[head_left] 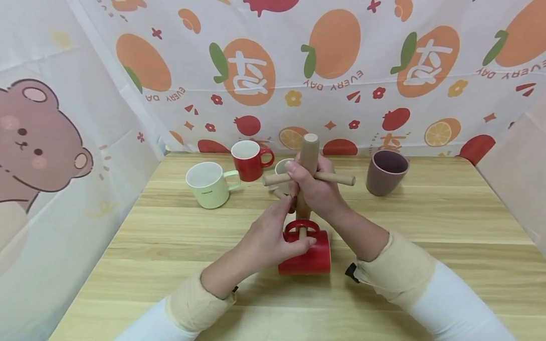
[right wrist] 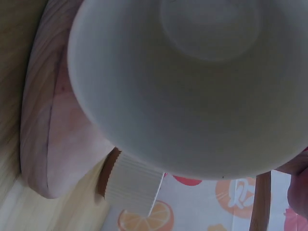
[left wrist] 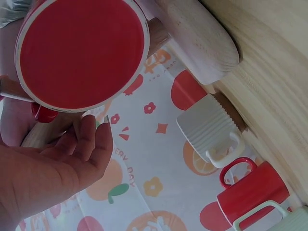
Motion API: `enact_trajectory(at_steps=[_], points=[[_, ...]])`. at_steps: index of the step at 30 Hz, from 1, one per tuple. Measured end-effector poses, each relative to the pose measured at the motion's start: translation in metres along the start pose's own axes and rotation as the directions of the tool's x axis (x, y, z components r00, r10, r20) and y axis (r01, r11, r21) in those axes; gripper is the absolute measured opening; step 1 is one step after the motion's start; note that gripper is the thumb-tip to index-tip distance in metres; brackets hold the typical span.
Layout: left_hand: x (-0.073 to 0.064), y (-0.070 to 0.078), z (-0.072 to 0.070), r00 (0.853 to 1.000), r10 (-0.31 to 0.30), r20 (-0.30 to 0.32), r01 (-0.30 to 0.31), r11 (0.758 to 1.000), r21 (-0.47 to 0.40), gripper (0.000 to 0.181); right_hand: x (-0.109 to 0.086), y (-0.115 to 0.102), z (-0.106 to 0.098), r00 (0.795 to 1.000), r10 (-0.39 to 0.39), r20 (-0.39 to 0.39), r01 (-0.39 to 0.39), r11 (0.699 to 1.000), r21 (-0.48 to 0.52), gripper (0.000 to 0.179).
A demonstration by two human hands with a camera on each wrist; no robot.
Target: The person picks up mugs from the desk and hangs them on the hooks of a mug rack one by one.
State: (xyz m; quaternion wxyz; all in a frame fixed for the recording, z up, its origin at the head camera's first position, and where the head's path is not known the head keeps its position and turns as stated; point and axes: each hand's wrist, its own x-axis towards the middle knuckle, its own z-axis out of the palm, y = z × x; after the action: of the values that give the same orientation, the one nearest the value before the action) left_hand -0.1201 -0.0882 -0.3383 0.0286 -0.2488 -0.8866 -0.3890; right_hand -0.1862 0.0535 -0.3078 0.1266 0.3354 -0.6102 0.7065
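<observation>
- In the head view, the red mug (head_left: pixel 308 259) hides most of the foot of the wooden stand (head_left: pixel 310 151).
- The white cup (head_left: pixel 281 166) is mostly tucked behind the right hand (head_left: pixel 318 188) and a peg (head_left: pixel 336 178).
- Some left hand (head_left: pixel 268 235) fingertips are hidden there — can't see what they touch.
- Words on the light green mug (head_left: pixel 212 191): too tiny to read.
- Both wrist views cut off the red mug's top.

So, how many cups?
5: green cup and red cup, back left; white cup behind the wooden stand; purple cup, back right; sideways red cup at the stand's front.
</observation>
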Motion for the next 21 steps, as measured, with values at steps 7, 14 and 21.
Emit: enact_trajectory(at_steps=[7, 14, 21], points=[[0.0002, -0.0002, 0.0014, 1.000, 0.011, -0.009, -0.011, 1.000, 0.009, 0.062, -0.0004, 0.0004, 0.0022, 0.999, -0.030, 0.011, 0.030, 0.998, 0.047, 0.020], [-0.0026, -0.0009, 0.0023, 1.000, 0.017, 0.001, -0.017, 1.000, 0.000, 0.061, -0.0031, 0.0016, 0.0035, 1.000, -0.012, 0.004, 0.011, 0.998, 0.062, 0.018], [-0.0046, 0.0012, 0.0072, 0.997, 0.071, 0.001, -0.071, 0.997, 0.019, 0.096, -0.0034, 0.0013, 0.0031, 1.000, -0.016, -0.015, 0.017, 0.999, 0.049, 0.017]])
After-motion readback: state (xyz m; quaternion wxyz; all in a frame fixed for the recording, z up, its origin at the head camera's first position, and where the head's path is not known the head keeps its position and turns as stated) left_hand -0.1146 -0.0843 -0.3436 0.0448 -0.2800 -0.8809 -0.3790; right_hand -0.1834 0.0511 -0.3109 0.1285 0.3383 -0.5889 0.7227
